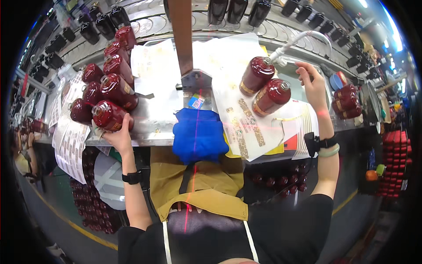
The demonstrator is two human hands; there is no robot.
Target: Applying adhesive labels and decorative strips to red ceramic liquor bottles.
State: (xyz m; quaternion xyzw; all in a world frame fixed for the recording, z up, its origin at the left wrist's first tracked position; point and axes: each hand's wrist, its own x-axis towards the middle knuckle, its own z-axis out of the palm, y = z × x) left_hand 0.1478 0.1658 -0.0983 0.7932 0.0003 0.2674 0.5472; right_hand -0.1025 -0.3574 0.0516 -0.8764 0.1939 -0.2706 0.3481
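My left hand (118,137) is wrapped around the lower body of a glossy dark red glass bottle (113,118), with the thumb on its right side. That bottle tilts at the front of a cluster of similar red bottles (118,89) on the metal bench. My right hand (313,86) is raised at the right, its fingers loosely bent and apart, with nothing visible in it. Left of it, two red bottles (271,97) with gold bands stand close together on printed paper sheets (245,127). A blue cloth (198,135) hangs over the bench's front edge.
A brown post (181,35) rises from a metal bracket (196,82) mid-bench. A white curved pipe (303,36) arches behind the right bottles. Black bottles (237,11) line the conveyor (154,22) at the back. More red bottles (346,102) stand far right.
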